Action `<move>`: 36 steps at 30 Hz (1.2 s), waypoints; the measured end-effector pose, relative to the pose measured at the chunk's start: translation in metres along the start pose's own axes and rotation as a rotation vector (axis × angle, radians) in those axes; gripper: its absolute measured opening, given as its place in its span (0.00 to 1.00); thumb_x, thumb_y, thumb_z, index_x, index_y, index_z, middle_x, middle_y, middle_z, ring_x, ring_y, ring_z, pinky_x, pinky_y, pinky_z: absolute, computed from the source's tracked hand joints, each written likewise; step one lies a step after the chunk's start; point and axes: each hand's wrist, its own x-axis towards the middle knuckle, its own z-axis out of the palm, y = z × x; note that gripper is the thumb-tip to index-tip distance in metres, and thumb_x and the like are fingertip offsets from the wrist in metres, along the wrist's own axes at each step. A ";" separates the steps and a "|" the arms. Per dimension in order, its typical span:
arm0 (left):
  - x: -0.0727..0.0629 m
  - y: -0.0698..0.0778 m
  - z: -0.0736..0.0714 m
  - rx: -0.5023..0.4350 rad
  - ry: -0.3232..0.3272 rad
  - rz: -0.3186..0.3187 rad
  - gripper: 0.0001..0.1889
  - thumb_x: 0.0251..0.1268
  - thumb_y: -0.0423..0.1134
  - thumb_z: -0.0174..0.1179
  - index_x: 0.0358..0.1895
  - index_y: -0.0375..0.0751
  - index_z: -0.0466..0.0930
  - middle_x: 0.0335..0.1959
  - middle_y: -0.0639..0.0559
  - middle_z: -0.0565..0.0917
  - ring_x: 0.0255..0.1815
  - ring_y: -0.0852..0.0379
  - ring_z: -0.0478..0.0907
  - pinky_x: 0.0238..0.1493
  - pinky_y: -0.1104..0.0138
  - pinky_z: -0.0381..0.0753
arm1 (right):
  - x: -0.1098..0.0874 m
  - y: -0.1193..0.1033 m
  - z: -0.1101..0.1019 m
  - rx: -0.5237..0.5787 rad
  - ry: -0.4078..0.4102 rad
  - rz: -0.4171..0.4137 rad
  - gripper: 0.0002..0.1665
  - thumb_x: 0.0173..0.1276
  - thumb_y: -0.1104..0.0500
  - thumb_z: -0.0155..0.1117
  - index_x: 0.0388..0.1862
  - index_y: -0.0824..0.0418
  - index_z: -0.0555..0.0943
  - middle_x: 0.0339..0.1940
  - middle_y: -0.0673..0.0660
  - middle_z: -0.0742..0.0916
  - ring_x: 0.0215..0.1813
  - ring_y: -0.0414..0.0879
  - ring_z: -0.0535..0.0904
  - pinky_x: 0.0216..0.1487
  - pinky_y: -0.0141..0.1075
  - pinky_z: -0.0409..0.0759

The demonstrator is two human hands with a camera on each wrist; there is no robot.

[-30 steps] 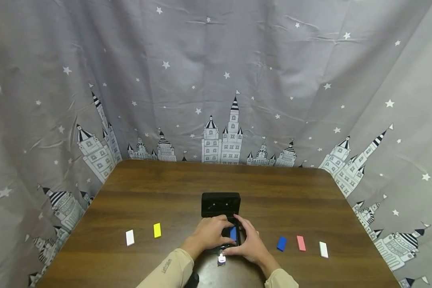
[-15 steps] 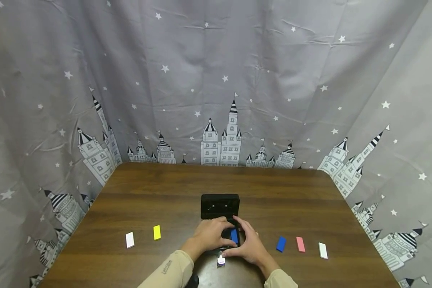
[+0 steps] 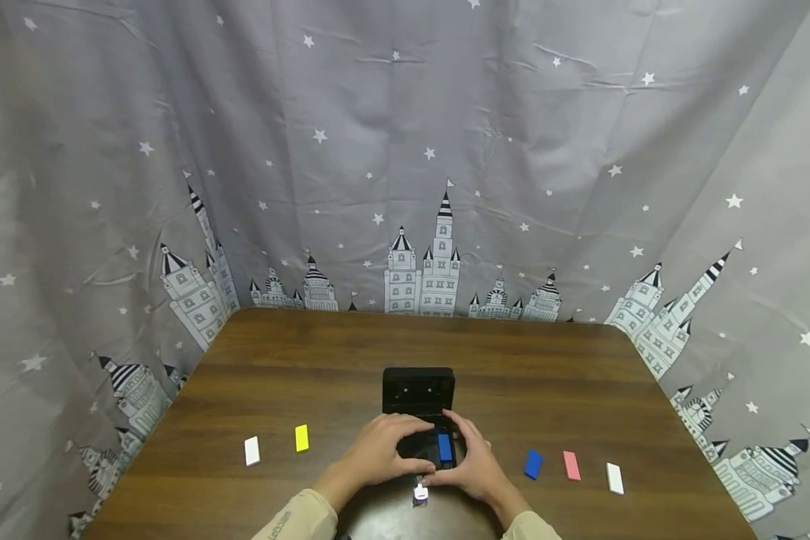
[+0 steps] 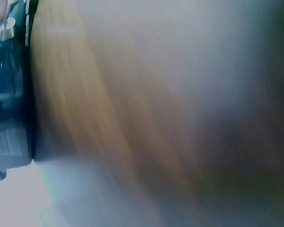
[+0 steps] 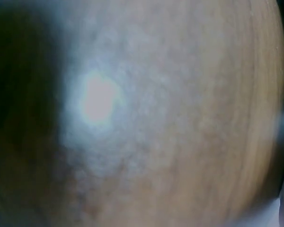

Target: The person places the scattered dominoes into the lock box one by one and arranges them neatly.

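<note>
A hinged black case [image 3: 418, 388] stands on the table with its lid raised, and a blue block [image 3: 445, 448] lies in the right part of its lower half. My left hand [image 3: 378, 450] reaches over the case from the left, thumb and index finger spread apart just left of the block. On the other side my right hand [image 3: 475, 461] grips the case, index finger at the back and thumb at the front edge. The case [image 4: 9, 94] also shows, cut off, at the edge of the left wrist view. The right wrist view is mostly blurred tabletop.
A small white-and-purple tag [image 3: 420, 493] lies before the case. To the left are a white block [image 3: 252, 451] and a yellow block [image 3: 301, 438]. Rightward lie another blue block [image 3: 533, 464], a pink block [image 3: 571, 466] and a white block [image 3: 615, 478]. A grey curtain [image 3: 405, 150] hangs behind.
My left thumb and index finger have spread and drawn back left from the blue block, which now shows more fully in the case. My right hand keeps its place at the case.
</note>
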 end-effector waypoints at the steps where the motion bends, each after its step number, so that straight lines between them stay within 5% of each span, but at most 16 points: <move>1: -0.002 0.000 -0.003 0.001 0.003 0.002 0.32 0.59 0.65 0.67 0.61 0.49 0.83 0.56 0.58 0.84 0.56 0.58 0.80 0.58 0.53 0.76 | 0.000 0.000 0.000 0.001 0.000 0.002 0.65 0.38 0.41 0.89 0.76 0.48 0.67 0.68 0.55 0.74 0.61 0.53 0.70 0.59 0.64 0.63; 9: -0.031 -0.008 -0.022 -0.058 0.023 0.009 0.34 0.57 0.64 0.69 0.63 0.50 0.82 0.60 0.58 0.82 0.60 0.57 0.77 0.59 0.47 0.74 | -0.001 -0.001 0.003 0.032 -0.047 0.020 0.64 0.41 0.44 0.88 0.77 0.49 0.65 0.68 0.59 0.73 0.61 0.56 0.69 0.56 0.60 0.71; 17: -0.062 -0.041 -0.055 0.013 0.175 0.026 0.35 0.48 0.58 0.78 0.61 0.49 0.82 0.59 0.54 0.83 0.59 0.54 0.79 0.55 0.49 0.77 | 0.001 -0.005 0.004 0.047 -0.027 0.037 0.64 0.38 0.44 0.89 0.75 0.48 0.67 0.70 0.60 0.72 0.63 0.58 0.69 0.61 0.64 0.67; 21: -0.074 -0.063 -0.073 0.074 0.161 -0.051 0.35 0.46 0.52 0.80 0.62 0.48 0.82 0.59 0.51 0.83 0.59 0.49 0.78 0.57 0.47 0.76 | 0.001 -0.005 0.001 0.036 -0.024 0.046 0.64 0.37 0.44 0.90 0.75 0.49 0.67 0.71 0.61 0.71 0.64 0.59 0.69 0.62 0.65 0.66; 28: -0.103 -0.097 -0.097 0.224 0.091 -0.170 0.37 0.40 0.58 0.80 0.57 0.45 0.84 0.52 0.54 0.84 0.55 0.50 0.78 0.54 0.47 0.73 | 0.000 -0.002 0.001 0.028 -0.020 0.057 0.64 0.37 0.44 0.90 0.75 0.49 0.68 0.71 0.61 0.72 0.64 0.59 0.69 0.61 0.65 0.67; 36: -0.118 -0.109 -0.106 0.236 0.053 -0.243 0.34 0.36 0.59 0.80 0.51 0.48 0.87 0.46 0.58 0.84 0.51 0.51 0.77 0.51 0.49 0.71 | 0.001 -0.004 -0.001 0.031 -0.021 0.055 0.64 0.37 0.43 0.90 0.75 0.48 0.68 0.71 0.61 0.72 0.64 0.59 0.69 0.61 0.65 0.67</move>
